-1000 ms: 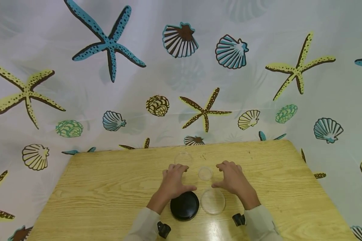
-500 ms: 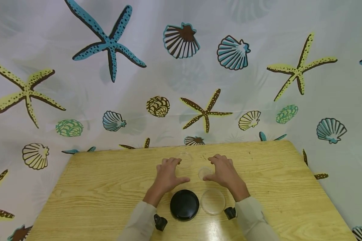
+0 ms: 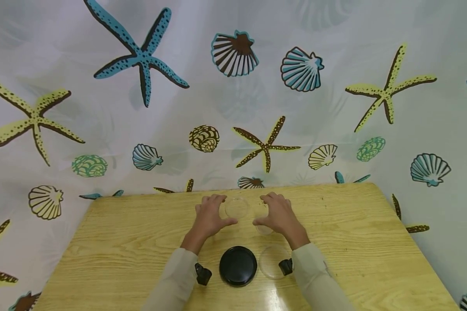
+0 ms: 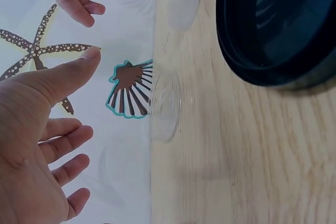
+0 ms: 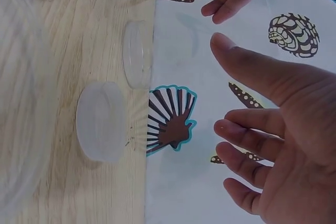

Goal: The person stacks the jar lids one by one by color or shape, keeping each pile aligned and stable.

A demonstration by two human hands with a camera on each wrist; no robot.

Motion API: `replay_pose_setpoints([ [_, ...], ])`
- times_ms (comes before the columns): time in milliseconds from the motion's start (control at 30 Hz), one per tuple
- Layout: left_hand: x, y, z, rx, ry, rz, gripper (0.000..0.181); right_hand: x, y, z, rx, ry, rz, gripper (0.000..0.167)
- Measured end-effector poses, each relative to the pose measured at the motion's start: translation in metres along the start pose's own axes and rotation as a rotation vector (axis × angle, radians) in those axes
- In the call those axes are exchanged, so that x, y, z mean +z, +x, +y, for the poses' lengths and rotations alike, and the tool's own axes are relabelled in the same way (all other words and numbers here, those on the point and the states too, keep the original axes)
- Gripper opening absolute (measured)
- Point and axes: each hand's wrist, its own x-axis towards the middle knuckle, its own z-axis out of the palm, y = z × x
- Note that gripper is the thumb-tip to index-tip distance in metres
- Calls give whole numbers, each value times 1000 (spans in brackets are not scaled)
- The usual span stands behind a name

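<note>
My left hand (image 3: 208, 218) hovers over the table's far half, fingers loosely bent and thumb spread away. Opposite it, my right hand (image 3: 279, 216) is held the same way, partly hiding a small clear round dish (image 3: 264, 230). Between and slightly beyond the hands lies a wider clear round dish (image 3: 237, 208), which neither hand visibly touches. Closer to the body rests a shiny black round dish (image 3: 238, 266); the left wrist view shows its raised rim. Beside that is a large clear round dish (image 3: 270, 261), partly covered by the right wrist's camera. Both palms hold nothing.
The wooden table (image 3: 140, 242) reaches back to a white curtain (image 3: 194, 99) printed with starfish and shells. It also hangs along the right side. A small black camera sits on each wrist, the left camera (image 3: 203, 275) next to the black dish.
Both hands have moved away from the body and leftward, from above the black and large clear dishes to either side of the farthest clear dish. The dishes have stayed where they were.
</note>
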Motion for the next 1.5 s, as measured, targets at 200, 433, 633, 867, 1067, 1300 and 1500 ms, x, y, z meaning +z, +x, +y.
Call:
replay_pose_setpoints([
  [200,4,6,-5,-27,-35,-9,73,6,14,-3,19,13,-26,75],
  [433,12,14,-16,-67,-80,-30,75,16,26,-5,24,8,-74,76],
  [633,17,19,-23,-91,-85,-84,75,25,34,-3,26,21,-96,77],
  [867,25,23,-28,-106,-107,-114,77,38,42,-3,37,22,-112,76],
  [1067,32,29,-29,-103,-108,-111,76,46,51,-1,44,-13,-115,75],
  [1300,38,33,-30,-121,-80,-112,72,54,58,0,54,-61,-149,74],
  [1500,41,36,-30,-128,-72,-127,70,57,59,-1,61,-64,-148,70],
])
